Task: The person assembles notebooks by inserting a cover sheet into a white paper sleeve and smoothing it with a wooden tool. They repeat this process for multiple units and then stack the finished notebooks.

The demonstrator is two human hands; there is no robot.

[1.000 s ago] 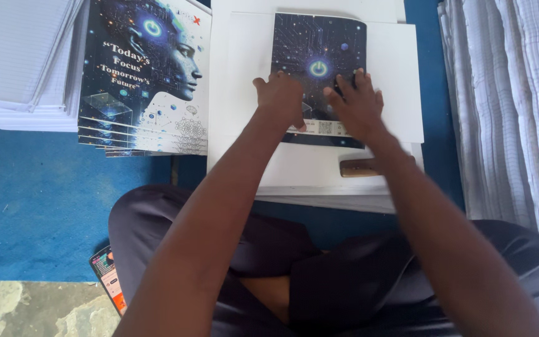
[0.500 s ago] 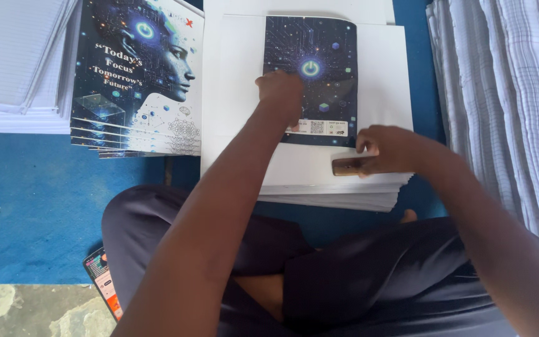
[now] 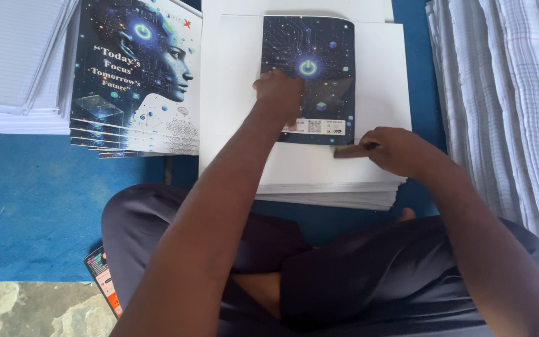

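**Cover pressed flat, wooden block at its lower edge**

Nearest the camera, the seated person's crossed legs fill the bottom of the view, with 1 phone (image 3: pixel 102 281) lying on the blue floor (image 3: pixel 26 206) by the left knee.

Just beyond, 2 hands are at work. The right hand (image 3: pixel 397 150) is curled around 1 small brown wooden block (image 3: pixel 349 150), gripping it at the lower right corner of the dark printed cover (image 3: pixel 310 68). The left hand (image 3: pixel 279 93) lies palm-down with fingers loosely bent, pressing the cover's left edge; it holds nothing.

The cover, 1 sheet, lies face up on top of the white paper stack (image 3: pixel 332 181) directly in front of the knees.

Judging by this, the step in hand is smoothing or creasing the cover onto the stack. The next move would call for steady pressure from the left hand so the sheet does not slide while the block is drawn along the edge.

Farther off, 1 pile of finished covers (image 3: pixel 138 81) sits to the left, at least 4 edges showing. Beyond it is 1 stack of lined sheets (image 3: pixel 14 62); at the right, 1 more tall stack of ruled pages (image 3: pixel 506 93).
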